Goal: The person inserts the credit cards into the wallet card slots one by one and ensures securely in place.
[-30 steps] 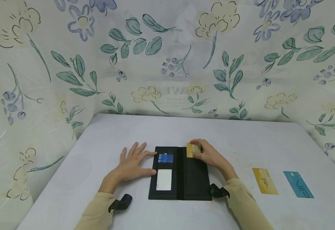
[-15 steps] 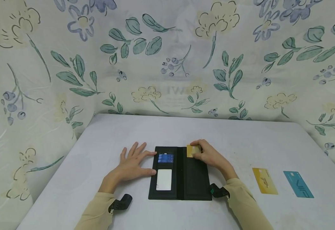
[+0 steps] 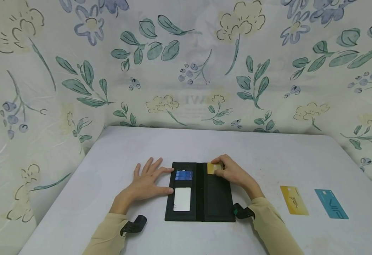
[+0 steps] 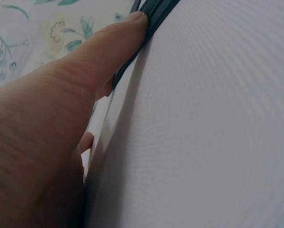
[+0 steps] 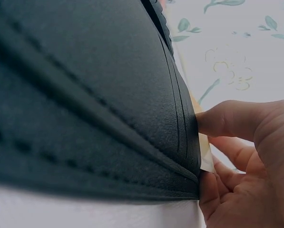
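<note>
A black card wallet (image 3: 217, 198) lies spread on the white table, its stitched edge and card slots close up in the right wrist view. My right hand (image 3: 232, 171) pinches a yellow card (image 3: 210, 168) at the top of the wallet's right half; the card's lower part is hidden in a slot. On the left half, a blue card (image 3: 184, 175) shows in an upper slot above a white panel (image 3: 182, 199). My left hand (image 3: 146, 182) has its fingers spread, thumb and index fingertip resting on the wallet's left edge. In the left wrist view the thumb (image 4: 118, 40) touches that edge.
To the right on the table (image 3: 253, 145) lie a gold card (image 3: 294, 200) and a teal card (image 3: 331, 204), side by side. Behind the table hangs a floral-patterned cloth (image 3: 192, 63). Each wrist wears a black camera, such as the left wrist camera (image 3: 135, 224).
The yellow card has slid down into the wallet's right slot, so less of it shows above. My right fingers have stayed on it; the left hand has not moved.
</note>
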A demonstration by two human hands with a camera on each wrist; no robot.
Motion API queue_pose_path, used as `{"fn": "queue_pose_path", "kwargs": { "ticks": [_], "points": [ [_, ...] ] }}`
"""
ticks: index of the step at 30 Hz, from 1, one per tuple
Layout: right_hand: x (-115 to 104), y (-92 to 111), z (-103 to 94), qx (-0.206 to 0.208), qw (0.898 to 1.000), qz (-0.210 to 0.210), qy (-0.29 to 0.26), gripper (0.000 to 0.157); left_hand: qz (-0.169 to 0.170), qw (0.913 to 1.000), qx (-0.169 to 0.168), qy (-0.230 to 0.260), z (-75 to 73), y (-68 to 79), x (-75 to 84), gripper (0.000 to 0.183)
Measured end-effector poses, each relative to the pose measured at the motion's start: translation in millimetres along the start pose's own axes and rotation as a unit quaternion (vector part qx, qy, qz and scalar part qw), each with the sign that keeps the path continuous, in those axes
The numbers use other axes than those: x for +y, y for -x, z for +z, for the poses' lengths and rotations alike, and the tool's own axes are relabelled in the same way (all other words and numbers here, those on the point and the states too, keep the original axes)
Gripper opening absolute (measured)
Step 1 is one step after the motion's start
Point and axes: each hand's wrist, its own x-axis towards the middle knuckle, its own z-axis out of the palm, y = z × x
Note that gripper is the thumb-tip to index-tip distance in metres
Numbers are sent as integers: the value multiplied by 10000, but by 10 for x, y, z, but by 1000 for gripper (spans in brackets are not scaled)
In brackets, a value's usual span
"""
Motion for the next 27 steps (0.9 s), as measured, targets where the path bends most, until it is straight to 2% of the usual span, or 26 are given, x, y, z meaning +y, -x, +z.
{"fn": "queue_pose_path", "kwargs": {
  "ticks": [11, 27],
  "points": [
    [-6, 5, -12, -139, 9993, -335, 8, 17, -28, 10000, 6, -49, 6, -2, -2, 71],
    [4, 15, -50, -244, 9996, -115, -34, 12, -51, 10000, -12, -24, 3, -8, 6, 72]
  ]
}}
